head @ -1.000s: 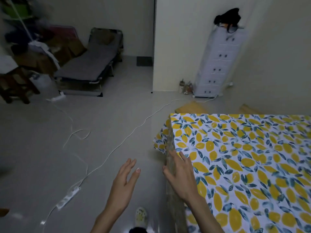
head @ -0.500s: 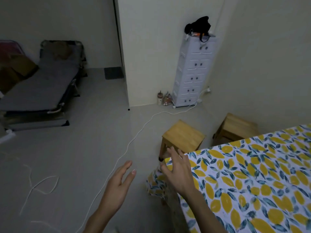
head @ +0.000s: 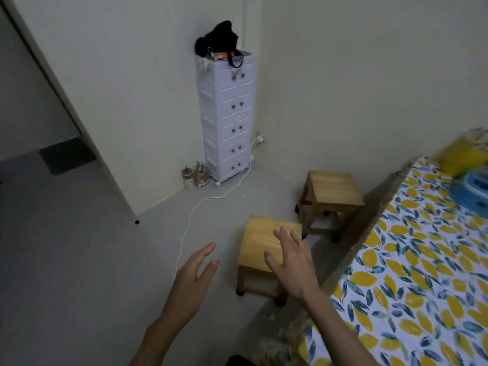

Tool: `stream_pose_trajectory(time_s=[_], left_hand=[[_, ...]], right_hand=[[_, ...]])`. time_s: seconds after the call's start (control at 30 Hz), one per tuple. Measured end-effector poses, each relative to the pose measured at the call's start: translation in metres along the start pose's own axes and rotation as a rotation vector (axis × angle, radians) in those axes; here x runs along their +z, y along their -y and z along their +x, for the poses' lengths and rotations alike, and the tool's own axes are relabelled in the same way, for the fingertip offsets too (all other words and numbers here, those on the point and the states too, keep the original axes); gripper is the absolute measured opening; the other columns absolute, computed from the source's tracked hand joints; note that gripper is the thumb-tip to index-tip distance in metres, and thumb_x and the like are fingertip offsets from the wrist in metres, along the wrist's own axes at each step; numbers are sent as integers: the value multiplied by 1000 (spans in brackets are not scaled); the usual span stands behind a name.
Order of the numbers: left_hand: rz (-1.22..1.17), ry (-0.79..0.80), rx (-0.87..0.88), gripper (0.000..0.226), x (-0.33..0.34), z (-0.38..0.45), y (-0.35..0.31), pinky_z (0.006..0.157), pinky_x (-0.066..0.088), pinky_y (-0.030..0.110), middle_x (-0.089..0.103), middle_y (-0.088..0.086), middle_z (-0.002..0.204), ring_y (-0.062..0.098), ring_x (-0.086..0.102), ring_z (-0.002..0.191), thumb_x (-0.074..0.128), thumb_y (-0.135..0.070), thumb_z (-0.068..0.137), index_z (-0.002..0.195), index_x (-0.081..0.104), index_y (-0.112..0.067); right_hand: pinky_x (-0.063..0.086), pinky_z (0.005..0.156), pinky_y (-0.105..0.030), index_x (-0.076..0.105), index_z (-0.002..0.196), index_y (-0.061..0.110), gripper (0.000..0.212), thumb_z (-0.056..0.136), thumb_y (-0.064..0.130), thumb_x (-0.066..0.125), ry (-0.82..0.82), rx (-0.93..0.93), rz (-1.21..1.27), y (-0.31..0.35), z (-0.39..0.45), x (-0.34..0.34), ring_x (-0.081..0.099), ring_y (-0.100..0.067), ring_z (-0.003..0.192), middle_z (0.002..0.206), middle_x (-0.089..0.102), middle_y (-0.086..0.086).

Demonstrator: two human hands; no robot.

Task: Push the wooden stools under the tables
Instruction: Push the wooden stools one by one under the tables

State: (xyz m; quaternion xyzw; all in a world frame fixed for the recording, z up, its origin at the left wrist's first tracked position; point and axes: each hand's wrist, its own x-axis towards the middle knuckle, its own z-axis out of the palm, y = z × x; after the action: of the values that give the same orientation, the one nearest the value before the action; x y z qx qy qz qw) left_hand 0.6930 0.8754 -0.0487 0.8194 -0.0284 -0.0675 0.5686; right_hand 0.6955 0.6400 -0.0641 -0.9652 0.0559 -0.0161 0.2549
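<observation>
While both hands are spread wide and hold nothing, the right hand hovers over the near stool at lower centre; the left hand hangs over bare floor beside it. Contact cannot be confirmed. Judged rigid and moderately light, the stool should slide on its feet; press on the seat edge or upper frame. A far stool stands just beyond. Both stand clear of the surface at right. A cord crosses the floor at left.
</observation>
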Motion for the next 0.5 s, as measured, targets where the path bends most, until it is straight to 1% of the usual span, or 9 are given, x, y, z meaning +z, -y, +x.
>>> stream_pose_trajectory(time_s=[0.07,0.17,0.27,0.33,0.43,0.5], left_hand=[[7,61,34,36,-8,50,-1,101,29,16,50,-17,135,-3,42,126,55,-29,93,128,52,-34],[22,158,78,37,-13,125,2,104,29,20,49,-17,137,0,41,130,55,-29,93,127,49,-39],[-37,234,114,52,-15,200,3,105,30,22,45,-12,142,1,39,133,58,-19,92,135,38,-40],[-62,243,99,59,-20,251,2,106,31,25,42,-10,144,3,38,134,60,-16,90,138,34,-39],[-16,292,99,56,-30,316,-4,107,29,26,43,-10,145,5,37,135,61,-23,89,140,38,-32],[23,330,95,53,-32,362,-7,107,28,25,43,-11,145,5,37,134,61,-27,89,139,41,-31]], right_hand=[[15,119,-46,34,145,25,65,88,53,41,-42,51,3,7,31,5,16,-23,147,157,30,-1],[17,119,-46,33,145,27,62,90,54,41,-103,129,-7,10,85,14,17,-21,147,156,32,1],[16,119,-46,30,146,27,60,92,50,42,-124,207,20,9,143,26,16,-22,147,158,27,0],[15,119,-46,29,147,25,59,94,47,43,-123,257,34,8,185,30,13,-23,147,160,22,-2],[12,120,-45,29,148,24,58,95,44,43,-145,312,63,12,243,30,10,-22,148,161,15,-3],[13,120,-44,29,147,23,58,95,42,44,-156,344,79,16,281,26,10,-22,148,162,14,-3]])
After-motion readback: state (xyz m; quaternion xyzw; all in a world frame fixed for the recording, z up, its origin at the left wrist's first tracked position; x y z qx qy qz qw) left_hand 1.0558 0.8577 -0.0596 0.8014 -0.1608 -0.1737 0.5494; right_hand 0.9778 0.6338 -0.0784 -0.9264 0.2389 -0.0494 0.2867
